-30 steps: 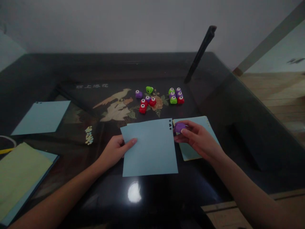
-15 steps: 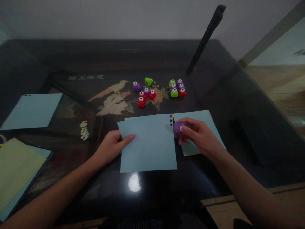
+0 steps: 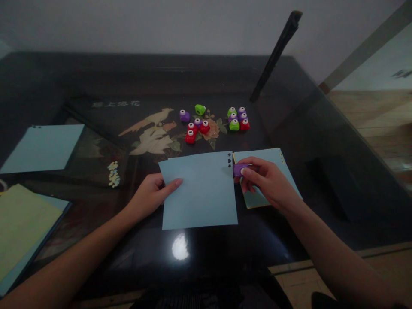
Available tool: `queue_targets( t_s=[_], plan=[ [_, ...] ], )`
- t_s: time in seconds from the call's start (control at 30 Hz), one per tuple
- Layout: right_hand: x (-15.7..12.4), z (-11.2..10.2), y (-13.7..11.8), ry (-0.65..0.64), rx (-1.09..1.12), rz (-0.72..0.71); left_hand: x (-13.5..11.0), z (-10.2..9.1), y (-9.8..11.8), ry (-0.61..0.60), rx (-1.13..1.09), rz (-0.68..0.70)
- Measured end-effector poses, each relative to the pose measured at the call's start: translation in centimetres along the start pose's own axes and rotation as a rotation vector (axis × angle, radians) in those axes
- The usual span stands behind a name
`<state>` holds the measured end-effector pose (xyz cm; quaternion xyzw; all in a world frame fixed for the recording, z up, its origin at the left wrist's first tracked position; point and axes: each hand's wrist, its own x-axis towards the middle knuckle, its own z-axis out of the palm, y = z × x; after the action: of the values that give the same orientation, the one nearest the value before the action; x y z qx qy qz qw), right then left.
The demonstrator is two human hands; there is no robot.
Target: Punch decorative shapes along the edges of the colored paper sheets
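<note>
Between thumb and fingers, my left hand (image 3: 156, 192) pinches the left edge of a light blue sheet of paper (image 3: 199, 197), raised over the dark table. Small punched shapes run down the sheet's upper right corner. My right hand (image 3: 264, 178) grips a purple craft punch (image 3: 238, 170) by its body, thumb at its white button. That punch sits at the sheet's right edge, just below the punched shapes. Beneath my right hand lies a stack of blue and yellow paper (image 3: 261, 153), with small cut-outs along its top right corner.
Several red, green and purple punches (image 3: 190, 136) stand beyond the sheet, with another cluster (image 3: 238, 119) to their right. Paper confetti (image 3: 113, 175) lies left. A punched blue sheet (image 3: 45, 148) and a yellow-green stack (image 3: 25, 227) are far left. A dark stick (image 3: 275, 56) rises behind.
Both hands keep their holds, with the punch still at the sheet's right edge. Only a slight shift of the whole view shows.
</note>
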<state>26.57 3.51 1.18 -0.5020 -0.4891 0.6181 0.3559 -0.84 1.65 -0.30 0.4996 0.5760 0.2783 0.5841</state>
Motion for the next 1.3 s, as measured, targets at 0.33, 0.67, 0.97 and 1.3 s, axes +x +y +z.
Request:
queue_targets(
  t_s=[0.33,0.67,0.97,1.3],
  plan=[
    [-0.1,0.1,0.0,-0.004,-0.012,-0.007,0.0,0.0,0.2,0.011,0.006,0.001],
    [-0.1,0.0,0.0,-0.011,-0.036,-0.004,0.1,0.0,-0.1,0.002,0.036,0.002],
    [-0.2,0.3,0.1,-0.018,-0.063,0.017,-0.1,-0.1,0.1,-0.006,0.094,0.008],
    [0.0,0.9,1.3,0.027,-0.073,-0.009,-0.1,0.1,0.4,0.004,0.164,0.036]
  ],
)
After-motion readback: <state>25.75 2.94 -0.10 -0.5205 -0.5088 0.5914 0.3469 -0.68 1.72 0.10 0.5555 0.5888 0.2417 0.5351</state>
